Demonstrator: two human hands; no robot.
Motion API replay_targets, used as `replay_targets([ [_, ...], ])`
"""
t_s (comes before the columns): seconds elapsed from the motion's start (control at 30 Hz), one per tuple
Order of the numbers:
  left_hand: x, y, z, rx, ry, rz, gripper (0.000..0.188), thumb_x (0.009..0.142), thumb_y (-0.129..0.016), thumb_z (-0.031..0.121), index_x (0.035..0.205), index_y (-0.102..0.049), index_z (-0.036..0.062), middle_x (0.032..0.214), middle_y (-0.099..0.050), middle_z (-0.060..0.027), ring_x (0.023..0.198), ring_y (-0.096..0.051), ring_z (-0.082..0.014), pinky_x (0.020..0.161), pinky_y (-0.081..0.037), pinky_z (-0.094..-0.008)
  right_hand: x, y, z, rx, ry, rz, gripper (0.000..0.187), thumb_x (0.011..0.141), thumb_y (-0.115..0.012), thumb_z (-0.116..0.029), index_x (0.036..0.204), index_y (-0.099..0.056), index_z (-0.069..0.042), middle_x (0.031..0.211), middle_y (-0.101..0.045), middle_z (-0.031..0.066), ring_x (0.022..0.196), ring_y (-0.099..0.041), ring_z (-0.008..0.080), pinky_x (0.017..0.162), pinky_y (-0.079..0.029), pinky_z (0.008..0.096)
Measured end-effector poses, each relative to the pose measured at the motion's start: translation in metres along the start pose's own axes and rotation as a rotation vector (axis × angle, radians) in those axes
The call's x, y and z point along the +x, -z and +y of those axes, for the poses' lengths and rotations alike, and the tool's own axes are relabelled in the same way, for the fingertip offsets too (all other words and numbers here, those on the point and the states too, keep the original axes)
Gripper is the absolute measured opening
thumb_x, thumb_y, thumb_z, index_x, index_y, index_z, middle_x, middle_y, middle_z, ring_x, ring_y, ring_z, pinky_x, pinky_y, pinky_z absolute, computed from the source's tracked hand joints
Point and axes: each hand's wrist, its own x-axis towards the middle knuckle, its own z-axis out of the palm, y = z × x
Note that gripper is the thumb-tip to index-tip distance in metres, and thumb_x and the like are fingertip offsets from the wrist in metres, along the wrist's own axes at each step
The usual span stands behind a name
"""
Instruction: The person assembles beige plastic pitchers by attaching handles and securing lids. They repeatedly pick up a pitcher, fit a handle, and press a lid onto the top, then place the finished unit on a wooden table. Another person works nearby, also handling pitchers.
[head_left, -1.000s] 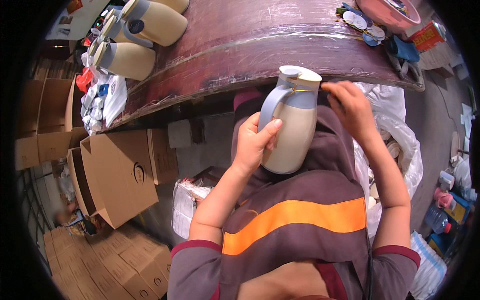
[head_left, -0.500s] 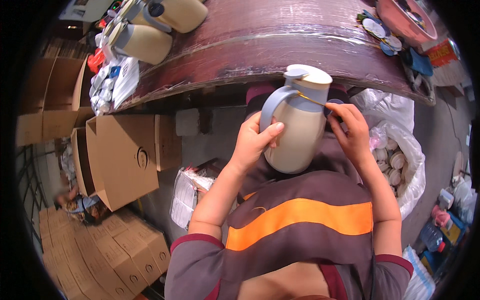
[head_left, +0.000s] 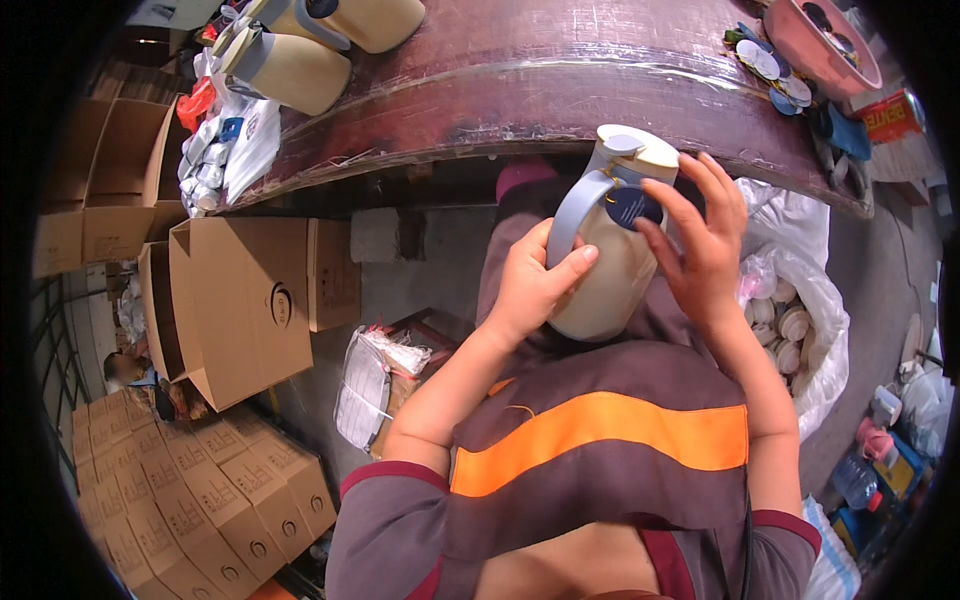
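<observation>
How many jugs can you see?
4 that I can see: the held jug in the left hand, and three on the table at upper left: a front jug, a rightmost jug and a partly covered jug. More may be hidden.

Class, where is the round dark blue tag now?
In the head view, right of centre, the tag shows against the jug, between its handle and the right hand.

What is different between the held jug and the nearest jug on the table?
The held jug is gripped at its handle by the left hand; the table jug rests untouched on the table. The held jug carries a dark round tag, touched by the right hand; on the table jug, no tag shows. Both are cream with grey-blue parts.
</observation>
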Motion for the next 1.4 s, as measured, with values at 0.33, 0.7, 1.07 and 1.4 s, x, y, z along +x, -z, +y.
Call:
replay_targets([
  [0.33, -0.010, -0.011, -0.008, 0.054, -0.065, 0.038, 0.023, 0.088, -0.069, 0.016, 0.103, -0.061, 0.0012, 0.091, -0.062, 0.0002, 0.082, -0.056, -0.0066, 0.072, -0.047, -0.0232, 0.015, -0.026, 0.001, -0.060, 0.048, -0.083, 0.034, 0.070, -0.073, -0.021, 0.104, -0.072, -0.023, 0.144, -0.042, 0.0104, 0.134, -0.037, 0.0318, 0.108, -0.028, 0.0451],
  [0.7, -0.003, -0.017, -0.004, 0.032, -0.088, 0.021, 0.017, 0.088, -0.069, 0.017, 0.094, -0.060, 0.0043, 0.077, -0.058, 0.0040, 0.065, -0.049, -0.0021, 0.058, -0.039, -0.0186, -0.027, -0.023, 0.010, 0.048, -0.115, 0.023, 0.051, 0.075, -0.073, -0.019, 0.125, -0.062, -0.023, 0.149, -0.031, 0.0199, 0.134, -0.034, 0.0363, 0.107, -0.028, 0.0455],
  [1.07, -0.006, -0.023, -0.010, 0.074, -0.078, 0.033, 0.023, 0.087, -0.068, 0.016, 0.102, -0.063, -0.0002, 0.090, -0.063, -0.0003, 0.080, -0.056, -0.0064, 0.071, -0.047, -0.0235, -0.001, -0.026, 0.003, -0.033, -0.088, -0.011, 0.039, 0.067, -0.074, -0.015, 0.106, -0.069, -0.019, 0.142, -0.043, 0.0135, 0.131, -0.040, 0.0340, 0.107, -0.028, 0.0466],
  [1.4, -0.019, 0.013, 0.045, -0.132, -0.234, 0.268, 0.014, 0.088, -0.067, 0.015, 0.086, -0.056, 0.0062, 0.069, -0.055, 0.0030, 0.055, -0.045, -0.0026, 0.051, -0.036, -0.0195, -0.020, -0.004, 0.002, 0.279, -0.093, 0.063, 0.051, 0.079, -0.070, -0.013, 0.127, -0.055, -0.005, 0.147, -0.034, 0.0212, 0.134, -0.038, 0.0361, 0.109, -0.031, 0.0436],
])
